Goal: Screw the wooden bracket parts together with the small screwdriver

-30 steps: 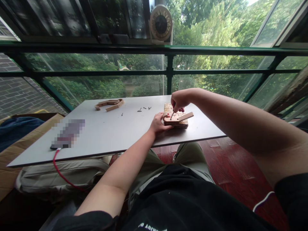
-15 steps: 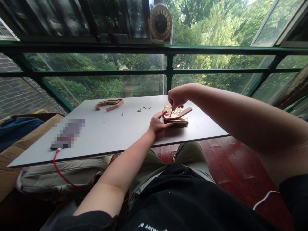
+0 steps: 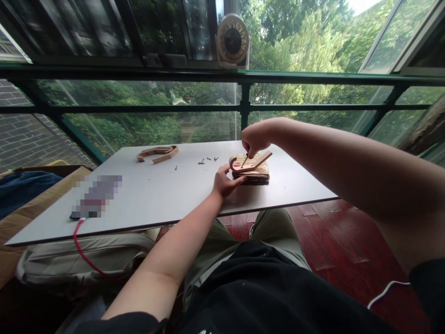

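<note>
Compared with the earlier frame, the hooked wooden piece [image 3: 253,165] has shifted slightly to the left, and the right hand [image 3: 253,139] has gone with it. Now this piece lies on top of a layered block [image 3: 257,178], a little right of the centre of the frame, on the white worktop [image 3: 156,190]. The right grip is closed around a thin tool [image 3: 244,160], which slants down to the face of the wooden piece. The left hand [image 3: 224,180] has its grip closed on the left end of the layered block, with the thumb along the near side. Small screws [image 3: 209,159] lie left of the block, and another wooden piece [image 3: 163,152] rests farther left, near the far edge.
</note>
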Tool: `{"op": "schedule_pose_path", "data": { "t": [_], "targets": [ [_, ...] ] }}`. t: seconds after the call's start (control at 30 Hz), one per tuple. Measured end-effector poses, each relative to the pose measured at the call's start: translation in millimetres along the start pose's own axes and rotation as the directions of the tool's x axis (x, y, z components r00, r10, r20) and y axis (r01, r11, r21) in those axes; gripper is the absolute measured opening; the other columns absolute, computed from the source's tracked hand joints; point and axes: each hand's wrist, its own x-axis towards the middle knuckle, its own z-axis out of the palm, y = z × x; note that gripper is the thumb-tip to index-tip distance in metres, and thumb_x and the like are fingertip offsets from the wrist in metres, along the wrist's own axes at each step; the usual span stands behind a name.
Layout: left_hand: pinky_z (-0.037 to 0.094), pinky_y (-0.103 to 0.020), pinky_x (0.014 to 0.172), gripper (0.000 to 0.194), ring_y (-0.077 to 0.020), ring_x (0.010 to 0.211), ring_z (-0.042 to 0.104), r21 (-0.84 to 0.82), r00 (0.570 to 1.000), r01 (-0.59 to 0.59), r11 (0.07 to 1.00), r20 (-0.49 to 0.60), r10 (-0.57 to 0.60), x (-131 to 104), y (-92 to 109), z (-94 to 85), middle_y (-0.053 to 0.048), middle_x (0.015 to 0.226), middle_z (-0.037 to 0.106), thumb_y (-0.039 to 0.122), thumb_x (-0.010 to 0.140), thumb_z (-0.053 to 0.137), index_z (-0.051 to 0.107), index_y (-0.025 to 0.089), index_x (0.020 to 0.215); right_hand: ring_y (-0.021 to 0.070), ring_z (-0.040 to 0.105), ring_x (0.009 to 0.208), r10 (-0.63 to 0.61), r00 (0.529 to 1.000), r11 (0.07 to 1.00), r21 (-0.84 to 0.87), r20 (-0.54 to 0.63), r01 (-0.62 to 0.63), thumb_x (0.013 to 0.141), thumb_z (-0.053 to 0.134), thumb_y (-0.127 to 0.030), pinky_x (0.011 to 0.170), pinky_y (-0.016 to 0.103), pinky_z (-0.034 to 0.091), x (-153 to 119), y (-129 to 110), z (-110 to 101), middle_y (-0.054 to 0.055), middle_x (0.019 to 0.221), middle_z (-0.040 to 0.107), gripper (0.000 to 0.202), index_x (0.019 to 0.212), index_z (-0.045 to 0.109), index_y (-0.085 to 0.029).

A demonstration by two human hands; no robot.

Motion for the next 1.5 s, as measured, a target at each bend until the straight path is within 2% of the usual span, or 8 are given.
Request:
{"op": "schedule_pose_path", "data": {
  "t": [0.13,0.37,0.47,0.6,0.8,1.0,1.27,1.5],
  "targets": [
    [0.053,-0.047,0.101,0.051,-0.0325,0.109,0.068,0.120,0.995,-0.073,0.990,0.077,0.064,0,-1,1.2,-0.009,0.107,0.075,0.045,0.066,0.088,0.072,0.022,0.108,0.0244,0.067,0.087,-0.058,0.978,0.994,-0.077,0.199,0.075,0.075,0.083,-0.041,0.079,0.038,0.046,2,2,3,0.007,0.087,0.076,0.036,0.098,0.081,-0.013],
    [0.049,-0.047,0.102,0.059,-0.0321,0.109,0.062,0.257,0.970,-0.197,0.946,0.194,0.149,0,-2,2.3,-0.011,0.110,0.070,0.052,0.060,0.089,0.068,0.020,0.105,0.0233,0.065,0.082,-0.046,0.956,0.990,-0.114,0.289,0.083,0.077,0.081,-0.037,0.073,0.034,0.043,-3,-7,14,0.008,0.088,0.074,0.041,0.107,0.079,-0.009],
    [0.046,-0.047,0.107,0.049,-0.0319,0.116,0.060,0.221,0.964,-0.195,0.956,0.225,0.145,1,-3,1.1,-0.010,0.116,0.069,0.050,0.069,0.083,0.068,0.021,0.106,0.0227,0.063,0.082,-0.053,0.956,0.990,-0.108,0.290,0.087,0.077,0.081,-0.038,0.072,0.033,0.042,-2,-8,17,0.008,0.088,0.074,0.043,0.108,0.079,-0.009],
    [0.044,-0.046,0.110,0.031,-0.0293,0.118,0.060,0.153,0.981,-0.125,0.980,0.170,0.099,0,-7,1.1,-0.008,0.115,0.071,0.043,0.079,0.073,0.069,0.022,0.101,0.0197,0.060,0.082,-0.093,0.969,0.986,-0.115,0.229,0.122,0.075,0.081,-0.033,0.071,0.031,0.039,-3,-7,20,0.007,0.090,0.072,0.043,0.113,0.076,-0.011],
    [0.055,-0.040,0.090,0.037,-0.0253,0.101,0.068,0.099,0.992,0.038,0.994,0.114,-0.049,0,-11,4.1,-0.007,0.111,0.073,0.043,0.079,0.071,0.067,0.020,0.108,0.0165,0.055,0.074,-0.213,0.971,0.967,-0.121,0.105,0.225,0.075,0.075,-0.025,0.062,0.029,0.035,-8,-12,20,0.006,0.091,0.070,0.039,0.112,0.072,-0.014],
    [0.054,-0.040,0.092,0.038,-0.0240,0.101,0.069,0.016,0.997,0.038,0.999,0.066,-0.039,-1,-4,3.9,-0.006,0.112,0.074,0.040,0.082,0.069,0.064,0.021,0.114,0.0157,0.055,0.072,-0.237,0.962,0.964,-0.093,0.134,0.250,0.075,0.074,-0.022,0.064,0.030,0.035,-9,-15,17,0.005,0.085,0.071,0.026,0.100,0.076,-0.015],
    [0.053,-0.039,0.092,0.033,-0.0219,0.092,0.068,0.051,0.998,0.026,0.998,0.054,-0.028,-2,-3,3.8,-0.004,0.101,0.073,0.040,0.078,0.073,0.063,0.021,0.104,0.0140,0.055,0.067,-0.191,0.972,0.980,-0.030,0.136,0.197,0.078,0.077,-0.027,0.066,0.030,0.037,-7,-17,13,0.005,0.076,0.072,0.022,0.094,0.080,-0.013],
    [0.053,-0.038,0.092,0.028,-0.0209,0.091,0.067,0.045,0.995,0.025,0.999,0.096,-0.029,-2,-2,3.6,-0.002,0.096,0.071,0.039,0.079,0.070,0.061,0.022,0.099,0.0184,0.058,0.072,-0.114,0.975,0.985,-0.107,0.190,0.135,0.090,0.064,-0.040,0.069,0.034,0.041,-2,-25,11,0.014,0.083,0.073,0.041,0.096,0.078,-0.002]
  ]
}}
